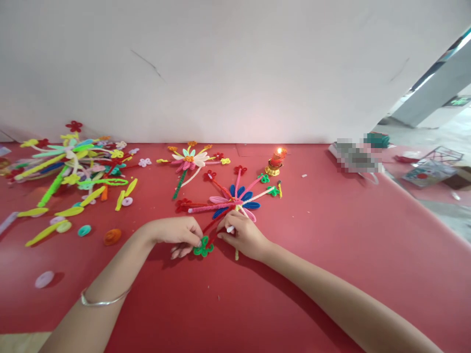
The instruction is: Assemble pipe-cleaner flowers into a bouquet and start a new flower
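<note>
In front of me on the red table lies a large pipe-cleaner flower (251,196) with blue and pink petals and long red, pink and cream stems radiating from it. Several stems end in small red or green flowers. My left hand (180,236) pinches a small green pipe-cleaner flower (202,248) between thumb and fingers, at the end of a red stem (212,223). My right hand (245,236) is closed beside it, near that stem, with a short white stick (230,229) showing between its fingers. Those fingers partly cover the big flower's lower side.
A lit candle (277,159) in a gold holder stands behind on the right. Another pipe-cleaner flower (189,161) lies at the back. Many pipe-cleaner pieces (69,159) are heaped at left, with loose coils such as an orange one (112,237). A white wall (235,73) bounds the table.
</note>
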The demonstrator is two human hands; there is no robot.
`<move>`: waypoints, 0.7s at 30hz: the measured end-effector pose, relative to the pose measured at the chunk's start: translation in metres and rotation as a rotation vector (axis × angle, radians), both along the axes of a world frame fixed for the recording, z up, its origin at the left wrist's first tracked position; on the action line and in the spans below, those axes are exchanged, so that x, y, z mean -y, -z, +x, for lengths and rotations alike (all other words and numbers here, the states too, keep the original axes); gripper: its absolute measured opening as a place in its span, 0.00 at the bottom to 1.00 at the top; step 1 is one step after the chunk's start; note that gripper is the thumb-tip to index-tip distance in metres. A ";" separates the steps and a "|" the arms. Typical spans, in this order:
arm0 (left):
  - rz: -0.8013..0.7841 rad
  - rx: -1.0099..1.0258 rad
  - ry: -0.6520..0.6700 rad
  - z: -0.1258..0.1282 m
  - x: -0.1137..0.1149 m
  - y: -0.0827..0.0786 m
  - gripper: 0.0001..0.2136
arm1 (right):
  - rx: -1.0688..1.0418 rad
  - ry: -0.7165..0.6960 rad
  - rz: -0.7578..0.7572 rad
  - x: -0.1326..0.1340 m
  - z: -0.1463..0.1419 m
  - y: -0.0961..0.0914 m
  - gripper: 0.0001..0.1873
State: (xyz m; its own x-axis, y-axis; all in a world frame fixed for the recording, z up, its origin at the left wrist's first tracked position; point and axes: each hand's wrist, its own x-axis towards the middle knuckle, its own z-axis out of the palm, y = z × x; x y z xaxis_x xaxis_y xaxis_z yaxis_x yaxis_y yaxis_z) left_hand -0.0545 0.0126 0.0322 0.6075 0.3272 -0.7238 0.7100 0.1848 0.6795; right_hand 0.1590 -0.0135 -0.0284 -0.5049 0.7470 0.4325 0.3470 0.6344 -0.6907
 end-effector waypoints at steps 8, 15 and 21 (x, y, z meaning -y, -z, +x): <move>0.018 -0.031 -0.025 0.000 -0.002 0.004 0.07 | 0.043 -0.009 0.018 0.001 0.001 -0.002 0.06; 0.006 -0.022 -0.021 0.004 0.000 0.003 0.09 | 0.044 0.016 0.047 0.000 0.001 0.002 0.07; -0.012 -0.021 -0.023 0.005 0.000 0.005 0.09 | 0.038 0.020 0.050 0.001 0.001 0.003 0.07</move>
